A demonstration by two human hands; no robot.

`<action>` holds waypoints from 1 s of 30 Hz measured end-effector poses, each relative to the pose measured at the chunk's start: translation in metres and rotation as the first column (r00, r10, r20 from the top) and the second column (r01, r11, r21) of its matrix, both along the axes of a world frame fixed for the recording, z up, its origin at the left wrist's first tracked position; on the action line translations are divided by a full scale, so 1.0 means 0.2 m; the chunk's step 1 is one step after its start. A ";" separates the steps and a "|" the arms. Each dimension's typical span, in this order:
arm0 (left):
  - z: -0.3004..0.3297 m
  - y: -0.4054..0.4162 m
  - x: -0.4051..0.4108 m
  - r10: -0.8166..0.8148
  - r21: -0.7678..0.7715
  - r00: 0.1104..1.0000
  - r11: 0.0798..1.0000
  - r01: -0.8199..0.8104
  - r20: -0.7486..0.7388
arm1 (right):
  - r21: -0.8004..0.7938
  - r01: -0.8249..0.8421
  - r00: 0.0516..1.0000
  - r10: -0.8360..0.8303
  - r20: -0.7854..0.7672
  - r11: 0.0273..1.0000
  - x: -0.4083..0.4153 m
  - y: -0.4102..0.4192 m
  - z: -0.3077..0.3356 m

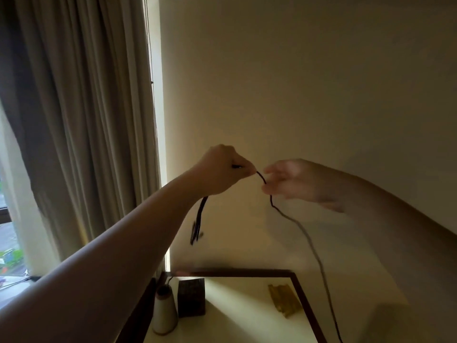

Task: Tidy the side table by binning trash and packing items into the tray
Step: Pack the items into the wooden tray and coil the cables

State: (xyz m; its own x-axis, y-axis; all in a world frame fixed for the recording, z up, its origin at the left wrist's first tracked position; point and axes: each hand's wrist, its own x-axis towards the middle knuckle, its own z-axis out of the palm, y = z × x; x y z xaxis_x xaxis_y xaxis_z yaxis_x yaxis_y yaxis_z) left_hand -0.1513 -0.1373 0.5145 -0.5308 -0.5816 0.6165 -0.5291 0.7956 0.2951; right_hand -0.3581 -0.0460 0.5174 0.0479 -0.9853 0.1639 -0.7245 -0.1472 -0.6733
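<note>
Both hands are raised in front of the wall, above the side table (252,318). My left hand (222,169) grips a thin black cable (296,224); a folded bundle of it (197,226) hangs below the fist. A short stretch of cable runs across to my right hand (294,180), which is blurred and pinches it between fingers and thumb. From there the cable drops in a long curve past the table's right edge and out of the frame's bottom.
On the pale tabletop with its dark wooden rim stand a dark cube-shaped block (191,299) and a white conical vase (164,310) at the left. A crumpled yellowish wrapper (284,300) lies near the right edge. Heavy curtains (81,120) hang at the left beside a window.
</note>
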 end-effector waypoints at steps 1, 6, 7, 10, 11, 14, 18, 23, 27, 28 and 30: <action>0.02 0.01 -0.01 -0.003 -0.051 1.000 0.999 0.005 0.021 | 0.016 -0.043 0.989 0.040 0.140 0.999 0.06 0.00 0.00; 0.07 -0.04 0.12 0.104 -0.148 0.995 0.984 -0.103 0.000 | -0.001 0.020 0.863 -0.017 0.506 1.000 0.05 0.01 -0.04; 0.06 -0.06 0.18 0.132 -0.120 0.991 0.984 -0.134 -0.027 | 0.004 0.015 0.857 -0.015 0.515 1.000 0.00 0.03 -0.04; 0.02 -0.13 0.40 0.169 0.051 0.976 0.985 -0.163 -0.138 | 0.016 -0.051 0.873 0.037 0.487 0.999 -0.19 0.09 -0.08; 0.00 -0.15 0.47 0.193 0.107 0.969 0.978 -0.178 -0.152 | 0.019 -0.033 0.904 0.022 0.427 0.999 -0.25 0.11 -0.09; -0.04 -0.18 0.58 0.272 0.273 0.956 0.933 -0.236 -0.105 | 0.022 0.032 0.963 -0.037 0.269 0.999 -0.34 0.13 -0.12; -0.03 -0.08 0.33 0.235 0.475 0.972 0.855 -0.209 0.003 | -0.037 -0.068 0.953 0.076 0.292 0.997 -0.16 0.08 -0.12; -0.01 0.01 0.06 -0.017 0.600 0.989 0.794 0.102 -0.146 | -0.095 -0.124 0.945 0.147 0.292 0.988 0.02 0.00 -0.08; 0.03 -0.06 0.13 -0.021 0.676 0.919 0.671 0.305 -0.395 | -0.097 -0.092 0.930 0.121 0.346 0.991 -0.07 0.02 -0.06; 0.04 -0.07 0.15 -0.023 0.690 0.907 0.641 0.337 -0.422 | -0.084 -0.083 0.927 0.108 0.359 0.993 -0.09 0.02 -0.06; 0.04 -0.07 0.16 -0.030 0.712 0.912 0.615 0.340 -0.409 | -0.042 -0.078 0.914 0.088 0.397 0.996 -0.12 0.03 -0.05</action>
State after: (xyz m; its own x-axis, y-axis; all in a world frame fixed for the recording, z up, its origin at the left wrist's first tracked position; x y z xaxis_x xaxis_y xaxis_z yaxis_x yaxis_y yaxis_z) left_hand -0.1193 -0.1514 0.5218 -0.5401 -0.8272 0.1549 -0.1446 0.2726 0.9512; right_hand -0.3816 -0.0410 0.5068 0.0551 -0.9761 0.2103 -0.3822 -0.2152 -0.8987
